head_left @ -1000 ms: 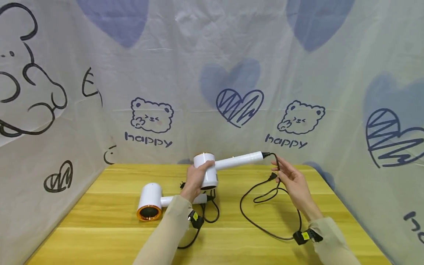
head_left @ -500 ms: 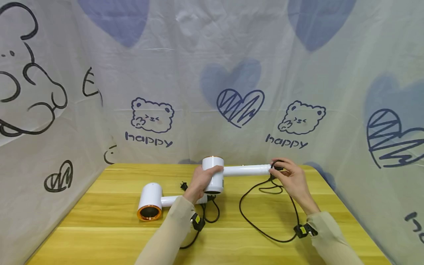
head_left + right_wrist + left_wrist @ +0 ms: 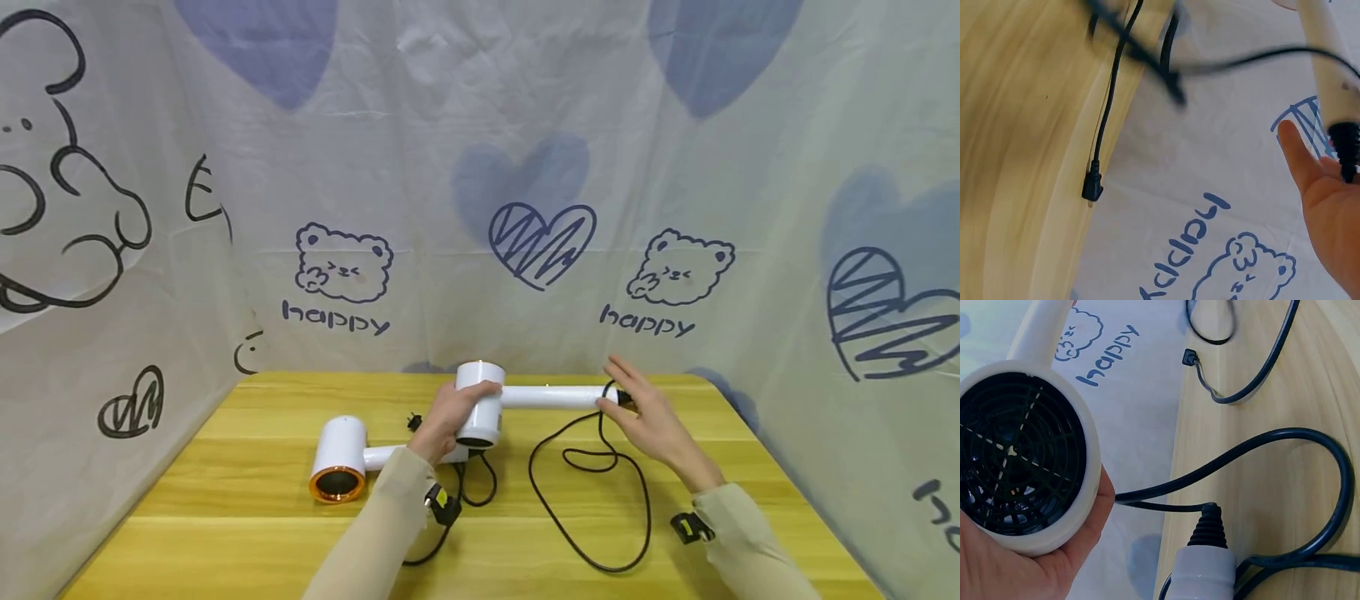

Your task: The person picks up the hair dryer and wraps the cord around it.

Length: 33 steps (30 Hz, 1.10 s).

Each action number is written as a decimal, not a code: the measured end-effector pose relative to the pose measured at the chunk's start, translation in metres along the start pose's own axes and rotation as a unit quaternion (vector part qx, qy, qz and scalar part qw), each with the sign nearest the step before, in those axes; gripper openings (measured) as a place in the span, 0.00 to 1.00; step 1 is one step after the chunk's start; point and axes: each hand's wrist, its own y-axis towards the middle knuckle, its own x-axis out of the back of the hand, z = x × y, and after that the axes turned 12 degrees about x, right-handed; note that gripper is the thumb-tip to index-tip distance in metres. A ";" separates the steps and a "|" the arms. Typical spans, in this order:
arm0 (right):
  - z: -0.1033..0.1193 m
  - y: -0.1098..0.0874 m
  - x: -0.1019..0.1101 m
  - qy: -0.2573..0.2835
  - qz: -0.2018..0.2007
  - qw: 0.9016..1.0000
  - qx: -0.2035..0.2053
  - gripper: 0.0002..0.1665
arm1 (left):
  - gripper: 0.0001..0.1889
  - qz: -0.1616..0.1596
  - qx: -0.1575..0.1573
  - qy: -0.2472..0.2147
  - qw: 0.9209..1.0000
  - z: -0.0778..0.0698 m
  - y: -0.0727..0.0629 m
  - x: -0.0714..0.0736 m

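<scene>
My left hand [image 3: 450, 412] grips the barrel head of a white hair dryer [image 3: 517, 398], fingers wrapped round it, held just above the wooden table [image 3: 225, 500] near its far edge. The barrel stands roughly upright, its dark grille end facing down toward the table; in the left wrist view that grille [image 3: 1013, 456] fills the frame against my palm. The dryer's handle [image 3: 555, 397] is the long axis: it runs level, left to right, pointing toward my right side, parallel to the table's far edge.

My right hand [image 3: 648, 421] is released, fingers straight and spread, at the handle's cord end. Whether the fingertips touch the black strain relief [image 3: 1347, 147] or merely hover beside it, I cannot tell; the right wrist view shows it just beside my palm.

The black power cord [image 3: 592, 492] drops from the handle end, loops on the table and trails toward me.

A second white hair dryer [image 3: 341, 454] lies on the table to my left, copper-rimmed mouth facing me, handle pointing right, passing behind my left wrist. Its own cord [image 3: 480, 487] coils beside it.

Printed fabric backdrop [image 3: 480, 208], bears and hearts, behind.
</scene>
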 end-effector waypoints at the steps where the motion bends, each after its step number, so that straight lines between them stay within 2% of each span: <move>1: 0.000 0.000 0.000 0.005 0.012 1.000 -0.001 0.38 | 0.35 0.004 0.002 -0.001 1.000 0.000 0.000 0.000; 4: 0.000 -0.001 0.002 0.032 0.034 0.999 -0.015 0.41 | 0.36 0.013 0.008 -0.001 1.000 0.000 -0.001 0.001; 7: -0.001 -0.001 0.002 0.056 0.036 0.997 -0.038 0.38 | 0.37 0.018 0.011 0.001 1.000 -0.003 -0.001 0.001; 10: -0.002 0.001 0.003 0.118 0.034 0.990 -0.064 0.36 | 0.37 0.023 0.013 -0.004 1.000 -0.006 -0.001 0.001; 12: -0.004 0.001 0.005 0.177 0.034 0.980 -0.079 0.36 | 0.36 0.026 0.016 -0.008 0.999 -0.007 -0.001 0.001; 15: -0.005 0.003 0.007 0.273 0.040 0.957 -0.093 0.37 | 0.36 0.029 0.017 -0.013 0.999 -0.009 0.000 0.003; 18: -0.007 0.003 0.009 0.298 0.047 0.949 -0.094 0.34 | 0.36 0.031 0.014 -0.014 0.999 -0.010 -0.001 0.005; 19: -0.007 0.004 0.010 0.296 0.049 0.949 -0.094 0.33 | 0.35 0.033 0.015 -0.015 0.999 -0.010 -0.001 0.006; 23: -0.011 0.004 0.010 0.211 0.057 0.974 -0.065 0.30 | 0.35 0.044 0.026 -0.021 0.998 -0.010 0.000 0.009; 26: -0.014 0.004 0.011 0.166 0.057 0.984 -0.043 0.32 | 0.34 0.052 0.036 -0.025 0.998 -0.010 0.002 0.010; 30: -0.015 0.006 0.013 0.184 0.061 0.981 -0.033 0.34 | 0.36 0.061 0.046 -0.027 0.997 -0.009 0.003 0.013; 33: -0.016 0.008 0.016 0.188 0.081 0.979 -0.017 0.35 | 0.36 0.066 0.053 -0.015 0.996 -0.010 0.003 0.015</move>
